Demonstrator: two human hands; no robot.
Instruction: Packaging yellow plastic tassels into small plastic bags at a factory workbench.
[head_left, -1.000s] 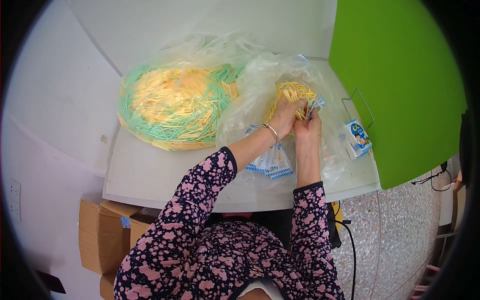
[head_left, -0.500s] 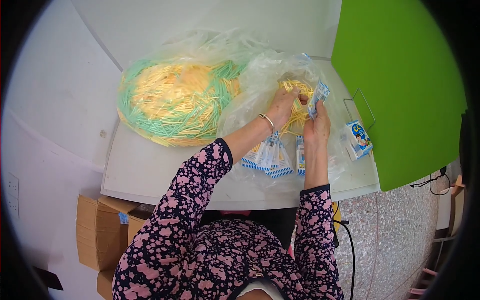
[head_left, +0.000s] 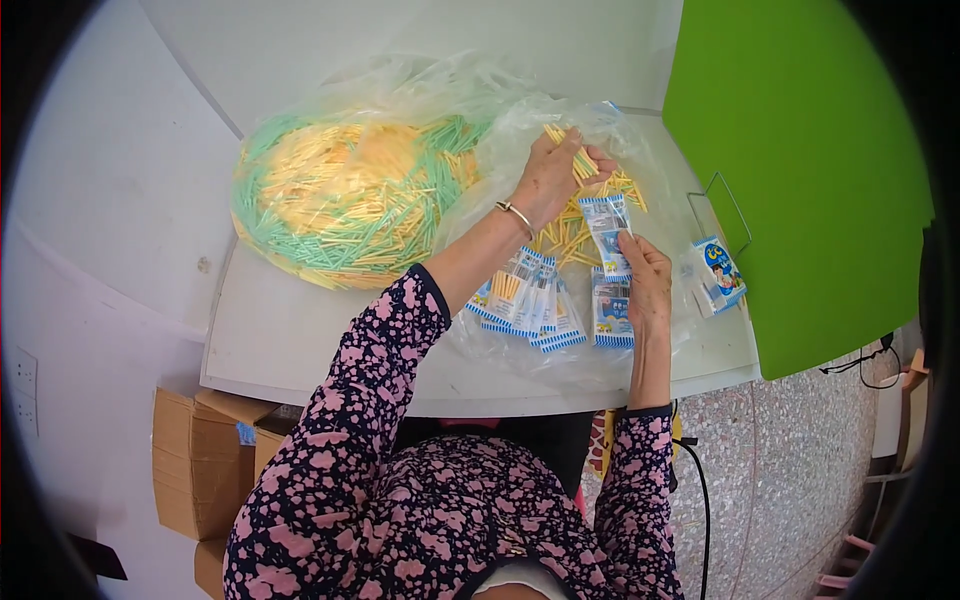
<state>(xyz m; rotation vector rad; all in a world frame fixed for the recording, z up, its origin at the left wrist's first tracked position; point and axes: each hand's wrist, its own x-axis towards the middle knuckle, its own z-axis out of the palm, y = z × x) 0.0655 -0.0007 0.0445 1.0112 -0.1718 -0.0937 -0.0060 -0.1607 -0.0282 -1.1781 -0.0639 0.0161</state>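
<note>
My left hand point(head_left: 548, 178) is closed around a small bundle of thin yellow sticks point(head_left: 584, 165), raised over the clear plastic sheet. Between thumb and fingers, my right hand point(head_left: 649, 285) grips a small blue-and-white packet point(head_left: 604, 222) by its side. Loose yellow sticks point(head_left: 565, 240) lie on the plastic beneath and between the hands. Partly under the held packet lies another packet point(head_left: 612, 318). To its left several packets are fanned out, one of them a filled packet point(head_left: 510, 290) with sticks showing through its window.
A big clear bag point(head_left: 350, 205) bulges with yellow and green sticks on the left of the white table point(head_left: 290, 350). On the right, a small blue-and-white box point(head_left: 718, 275) stands by a wire stand point(head_left: 745, 215) and a green panel point(head_left: 800, 180). Cardboard boxes point(head_left: 200, 465) sit below left.
My left hand has lifted up and left with sticks in its fingers. My right hand has drawn nearer to me, and its packet has turned flat, uncovering the packet beneath.
</note>
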